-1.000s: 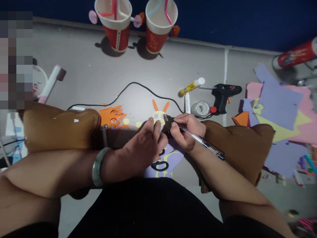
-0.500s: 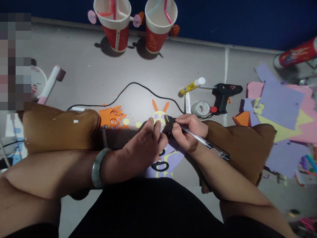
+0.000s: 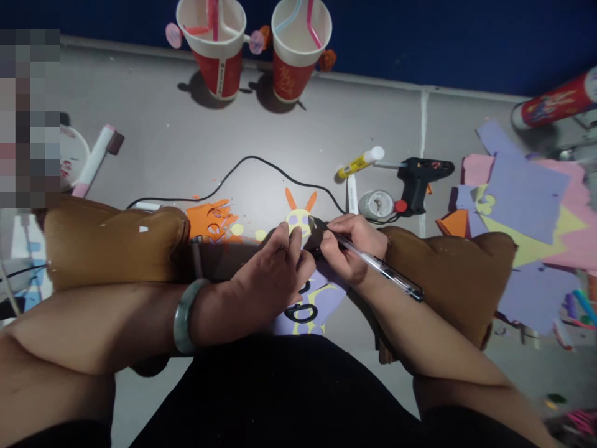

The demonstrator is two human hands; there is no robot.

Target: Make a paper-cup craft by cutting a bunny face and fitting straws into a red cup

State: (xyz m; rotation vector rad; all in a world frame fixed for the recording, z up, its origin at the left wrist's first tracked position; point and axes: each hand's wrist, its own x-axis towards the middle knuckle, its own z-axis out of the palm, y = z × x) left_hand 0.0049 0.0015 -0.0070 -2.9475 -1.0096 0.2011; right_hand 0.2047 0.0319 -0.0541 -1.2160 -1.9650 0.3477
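A small paper rabbit face [image 3: 296, 219] lies on the floor, pale yellow with orange ears, lilac round eyes and a drawn mouth. My left hand [image 3: 275, 267] has its fingers curled against the face's lower edge, holding it down. In my right hand [image 3: 357, 246] a clear-barrelled pen [image 3: 385, 269] is pinched, its dark tip end near the face's right side. Whether the tip touches the paper I cannot tell. Black-handled scissors [image 3: 301, 313] rest below my left hand on lilac and yellow paper scraps [image 3: 333, 298].
Beyond the hands stand two red-and-white paper cups [image 3: 218, 68] with straws. To the right are a glue stick [image 3: 361, 163], a tape roll [image 3: 377, 204], a black glue gun [image 3: 422, 180] and coloured paper sheets [image 3: 527, 193]. Orange scraps [image 3: 208, 218] and a marker [image 3: 96, 158] lie left.
My right hand and the pen have shifted slightly to the left, with the pen's rear end a little higher. The left hand stays on the rabbit face.
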